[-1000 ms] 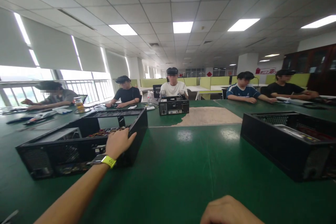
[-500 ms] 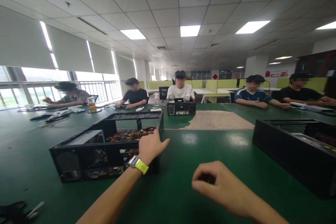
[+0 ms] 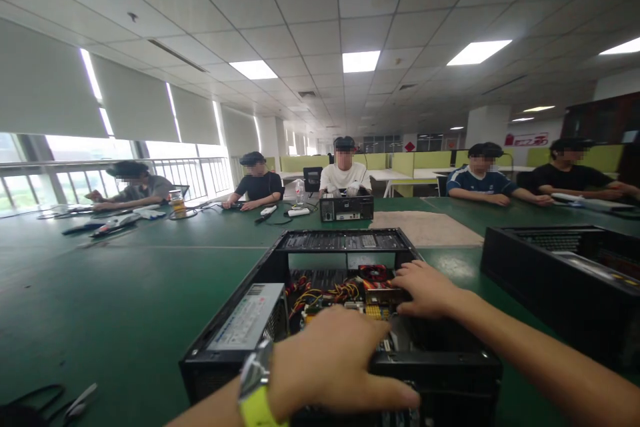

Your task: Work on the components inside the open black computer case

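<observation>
An opened black desktop computer case (image 3: 440,373) lies in front of me on the green table, its open side up. Inside are a silver power supply (image 3: 250,317), bundled coloured wires (image 3: 343,291) and a red-and-black fan (image 3: 373,272). My left hand (image 3: 330,360), with a lime-strapped watch on the wrist, is over the near edge of the case; its thumb stretches away to the right and the other fingertips are partly hidden. My right hand (image 3: 425,288) reaches across the right side of the case, fingers extended and apart near the fan. Whether either hand presses on it I cannot tell.
A second black case (image 3: 545,307) stands at the right. Across the green table (image 3: 100,300), a co-worker (image 3: 345,177) in white gloves sits behind another computer (image 3: 347,208); several other people sit along it. Cables (image 3: 45,393) lie front left; a bare patch (image 3: 425,228) is farther back.
The computer case has moved rightward and nearer, turning to face me more squarely. My left hand has come closer and to the right; my curled right hand has uncurled and reached forward over the case.
</observation>
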